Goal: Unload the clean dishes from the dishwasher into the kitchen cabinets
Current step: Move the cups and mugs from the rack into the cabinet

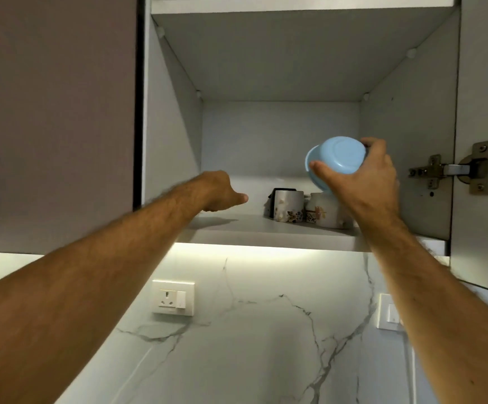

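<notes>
I look up into an open wall cabinet with a grey lower shelf (237, 225). My right hand (365, 179) grips a light blue bowl (336, 156), tilted with its base toward me, held above the right part of that shelf. Below the bowl stand two white mugs with flower prints (287, 205) (322, 211), with a dark object behind the left one. My left hand (222, 196) reaches over the shelf's left part, fingers curled and thumb pointing right; nothing shows in it.
The cabinet door stands open at the right on a metal hinge (452, 170). A closed brown door (53, 121) lies to the left. An upper shelf (301, 4) spans the top. A marble backsplash below carries a socket (172, 298) and a switch (391, 313).
</notes>
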